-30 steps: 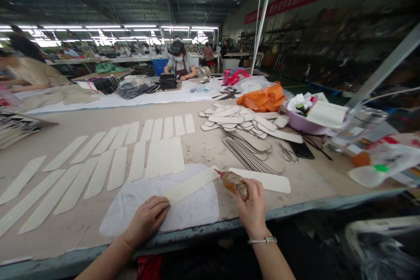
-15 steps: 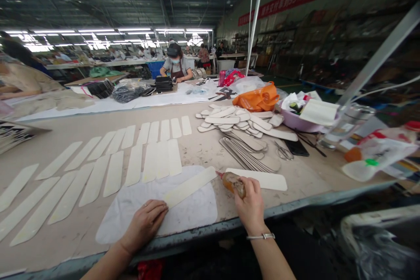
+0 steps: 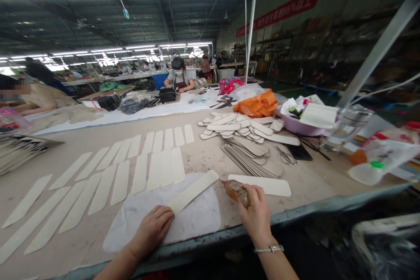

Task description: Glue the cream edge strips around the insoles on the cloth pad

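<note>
A long, flat cream strip (image 3: 195, 189) is being pinned on white cloth (image 3: 201, 221) by the left hand (image 3: 153, 229); just beside the strip's far end, an amber, red-nozzled squeeze bottle (image 3: 235, 190) is being gripped by the right hand (image 3: 257, 213). Coating is apparently being done, steady pinning being called for next.

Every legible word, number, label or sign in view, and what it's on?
"95%以上": end of the red banner, upper right.
Banner's preceding characters: too blurred to read surely.
Hanging blue tag: any marking too small to read.
Bottle in the right hand: no legible lettering.
</note>
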Tool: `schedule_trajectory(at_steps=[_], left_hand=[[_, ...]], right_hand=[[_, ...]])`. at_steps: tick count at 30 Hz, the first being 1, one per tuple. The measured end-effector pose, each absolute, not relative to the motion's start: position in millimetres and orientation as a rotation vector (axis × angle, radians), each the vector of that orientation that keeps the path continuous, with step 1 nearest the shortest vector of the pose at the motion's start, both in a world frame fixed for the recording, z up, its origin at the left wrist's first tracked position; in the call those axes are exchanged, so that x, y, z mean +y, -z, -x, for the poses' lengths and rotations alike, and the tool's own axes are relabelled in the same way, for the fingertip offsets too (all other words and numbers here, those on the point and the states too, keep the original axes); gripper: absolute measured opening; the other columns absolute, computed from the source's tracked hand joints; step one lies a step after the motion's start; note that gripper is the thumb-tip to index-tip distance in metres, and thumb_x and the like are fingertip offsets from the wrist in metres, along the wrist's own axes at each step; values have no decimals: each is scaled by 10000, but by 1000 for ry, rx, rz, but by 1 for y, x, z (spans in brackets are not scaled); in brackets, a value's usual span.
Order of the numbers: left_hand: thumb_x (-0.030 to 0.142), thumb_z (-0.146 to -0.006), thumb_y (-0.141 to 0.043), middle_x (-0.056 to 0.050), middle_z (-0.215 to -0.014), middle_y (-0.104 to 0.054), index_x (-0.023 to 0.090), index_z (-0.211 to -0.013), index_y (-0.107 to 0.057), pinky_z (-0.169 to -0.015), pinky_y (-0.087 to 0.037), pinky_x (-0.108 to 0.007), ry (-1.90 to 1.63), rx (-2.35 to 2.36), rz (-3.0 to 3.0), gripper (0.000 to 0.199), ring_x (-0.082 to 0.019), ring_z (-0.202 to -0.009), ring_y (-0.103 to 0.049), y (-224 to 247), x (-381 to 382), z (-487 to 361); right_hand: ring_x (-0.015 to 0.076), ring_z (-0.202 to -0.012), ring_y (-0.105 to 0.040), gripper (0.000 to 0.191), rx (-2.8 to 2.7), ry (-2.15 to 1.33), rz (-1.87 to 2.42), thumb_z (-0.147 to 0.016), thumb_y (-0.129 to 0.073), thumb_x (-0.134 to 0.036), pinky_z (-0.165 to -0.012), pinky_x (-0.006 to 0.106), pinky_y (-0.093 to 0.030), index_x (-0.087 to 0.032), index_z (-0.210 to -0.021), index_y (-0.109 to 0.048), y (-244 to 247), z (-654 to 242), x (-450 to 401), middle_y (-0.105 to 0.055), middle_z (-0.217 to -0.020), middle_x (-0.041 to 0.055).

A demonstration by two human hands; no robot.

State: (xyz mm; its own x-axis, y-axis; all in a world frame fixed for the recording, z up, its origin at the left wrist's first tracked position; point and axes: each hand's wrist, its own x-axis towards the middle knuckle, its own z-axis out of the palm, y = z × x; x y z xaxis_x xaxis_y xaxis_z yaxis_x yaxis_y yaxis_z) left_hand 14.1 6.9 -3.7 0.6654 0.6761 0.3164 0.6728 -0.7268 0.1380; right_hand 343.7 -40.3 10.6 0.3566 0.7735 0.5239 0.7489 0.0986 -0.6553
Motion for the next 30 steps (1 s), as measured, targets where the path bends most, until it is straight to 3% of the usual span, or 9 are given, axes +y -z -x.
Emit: schedule_trajectory(at_steps=[4,17,30], left_hand=[[199,-868,-402,-41,-830,-609,199,-875,-618,-751,-478,-311,-423,1244,-2891,216,-161,-794,-543,0,17,-37],[191,-873,-361,-61,-790,-567,163,-746,-595,-727,-428,-304,-291,1392,-2813,269,-177,-771,-524,2,52,-135],[151,-823,-410,-63,-860,-575,153,-841,-606,-764,-401,-272,-279,1436,-2610,197,-170,-834,-538,2,73,-172]], right_hand=[[221,-899,-506,255,-1235,18,1529,-777,-552,-304,-805,419,-455,-215,-1012,-510,-12,-349,-38,-497,-966,78],[222,-930,-491,283,-1244,59,1460,-762,-569,-259,-805,417,-454,-198,-1031,-506,-24,-357,-44,-498,-971,82],[224,-918,-494,263,-1230,107,1452,-762,-561,-242,-798,433,-453,-203,-1015,-505,-31,-360,-47,-504,-953,78]])
